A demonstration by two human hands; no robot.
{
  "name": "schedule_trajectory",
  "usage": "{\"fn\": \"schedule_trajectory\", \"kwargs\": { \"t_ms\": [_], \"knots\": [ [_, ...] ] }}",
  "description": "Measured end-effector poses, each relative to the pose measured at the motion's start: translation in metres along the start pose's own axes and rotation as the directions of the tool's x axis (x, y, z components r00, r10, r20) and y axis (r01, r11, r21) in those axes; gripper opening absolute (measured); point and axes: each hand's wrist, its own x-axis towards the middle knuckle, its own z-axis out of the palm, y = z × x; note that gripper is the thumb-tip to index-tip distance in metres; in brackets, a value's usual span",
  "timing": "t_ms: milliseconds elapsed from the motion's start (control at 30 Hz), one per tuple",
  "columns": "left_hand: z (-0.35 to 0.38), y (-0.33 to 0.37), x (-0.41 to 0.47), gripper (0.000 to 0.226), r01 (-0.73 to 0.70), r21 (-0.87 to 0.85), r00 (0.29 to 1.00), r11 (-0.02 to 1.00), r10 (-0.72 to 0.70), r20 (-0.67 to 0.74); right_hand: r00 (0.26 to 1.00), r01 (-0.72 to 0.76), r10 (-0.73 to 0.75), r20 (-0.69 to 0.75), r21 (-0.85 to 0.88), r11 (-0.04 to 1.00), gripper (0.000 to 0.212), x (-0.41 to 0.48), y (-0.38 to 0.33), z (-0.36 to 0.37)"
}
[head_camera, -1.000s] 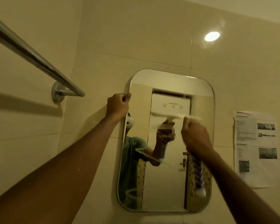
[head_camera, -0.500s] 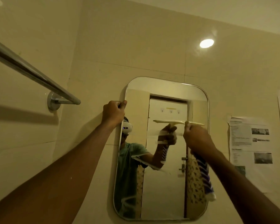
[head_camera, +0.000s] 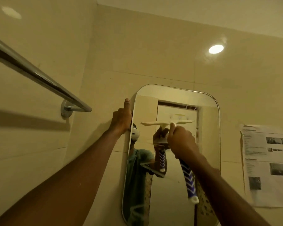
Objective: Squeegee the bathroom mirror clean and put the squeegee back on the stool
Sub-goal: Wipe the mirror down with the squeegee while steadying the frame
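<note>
Squeegee (head_camera: pixel 185 170) handle enclosed by the right hand (head_camera: pixel 181 141), blade above the grip, pressed against the upper mirror (head_camera: pixel 207 144). Left hand (head_camera: pixel 121 119) grasps the mirror's left edge, thumb raised.

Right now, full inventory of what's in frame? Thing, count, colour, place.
mirror: 1, silver-edged, rounded corners, on the wall, centre
squeegee: 1, cream blade, blue and white handle, blade high on the glass
towel rail: 1, chrome, left wall, running up to the left
printed sheet: 1, white with dark photos, on the wall right of the mirror
light spot: 1, bright white, on the tiles above the mirror
wall tiles: many, beige, all around
left hand: 1, on the mirror's left edge, thumb up
right hand: 1, fingers closed on the squeegee handle
</note>
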Motion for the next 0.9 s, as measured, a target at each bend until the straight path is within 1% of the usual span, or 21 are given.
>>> {"fn": "schedule_trajectory", "kwargs": {
  "t_ms": [33, 133, 200, 300, 400, 533, 600, 633, 667, 733, 800, 833, 900],
  "knots": [
    [-0.001, 0.001, -0.002, 0.077, 0.017, -0.027, 1.000, 0.999, -0.017, 0.012, 1.000, -0.003, 0.003, 0.003, -0.023, 1.000, 0.039, 0.001, -0.004, -0.004],
    [-0.002, 0.003, -0.002, 0.074, 0.087, -0.116, 0.996, 0.990, -0.085, 0.016, 0.991, 0.072, -0.081, -0.107, -0.085, 0.994, 0.042, 0.039, -0.034, -0.025],
    [-0.001, 0.005, -0.003, 0.071, 0.116, -0.152, 0.993, 0.982, -0.114, 0.021, 0.978, 0.108, -0.119, -0.172, -0.072, 0.992, 0.040, 0.064, -0.058, -0.036],
    [-0.002, 0.007, -0.003, 0.073, 0.144, -0.198, 0.990, 0.970, -0.137, 0.045, 0.968, 0.128, -0.128, -0.215, -0.014, 0.992, 0.050, 0.075, -0.064, -0.024],
    [-0.007, 0.007, -0.002, 0.076, 0.163, -0.237, 0.986, 0.958, -0.149, 0.077, 0.981, 0.111, -0.108, -0.160, 0.012, 0.994, 0.044, 0.047, -0.040, -0.003],
    [-0.008, 0.010, -0.008, 0.072, 0.134, -0.220, 0.989, 0.966, -0.116, 0.092, 0.994, 0.109, -0.106, 0.036, -0.092, 0.990, 0.026, -0.022, 0.005, 0.020],
    [-0.007, 0.013, -0.012, 0.066, 0.084, -0.163, 0.996, 0.983, -0.076, 0.053, 0.992, 0.102, -0.093, 0.087, -0.098, 0.990, 0.029, -0.038, 0.007, 0.022],
    [-0.006, 0.014, -0.014, 0.063, 0.059, -0.131, 0.998, 0.990, -0.054, 0.040, 0.994, 0.085, -0.080, 0.075, -0.070, 0.994, 0.034, -0.036, 0.003, 0.017],
    [-0.005, 0.014, -0.016, 0.062, 0.042, -0.104, 0.999, 0.994, -0.039, 0.033, 0.997, 0.069, -0.068, 0.031, -0.041, 0.997, 0.037, -0.025, -0.002, 0.010],
    [-0.002, 0.009, -0.018, 0.064, 0.021, -0.049, 0.999, 0.999, -0.019, 0.033, 0.992, 0.054, -0.056, -0.111, -0.019, 0.998, 0.042, 0.008, -0.011, -0.012],
    [0.001, 0.003, -0.020, 0.060, 0.003, 0.005, 1.000, 1.000, -0.003, 0.003, 0.972, 0.012, -0.014, -0.235, -0.009, 1.000, 0.047, 0.037, -0.013, -0.037],
    [0.002, 0.001, -0.020, 0.057, -0.004, 0.027, 1.000, 1.000, 0.004, -0.022, 0.965, -0.007, 0.005, -0.263, -0.008, 1.000, 0.047, 0.045, -0.009, -0.043],
    [0.004, -0.004, -0.016, 0.052, -0.014, 0.075, 0.998, 0.997, 0.018, -0.056, 0.967, -0.028, 0.027, -0.253, 0.001, 1.000, 0.047, 0.043, 0.007, -0.038]
  ]
}}
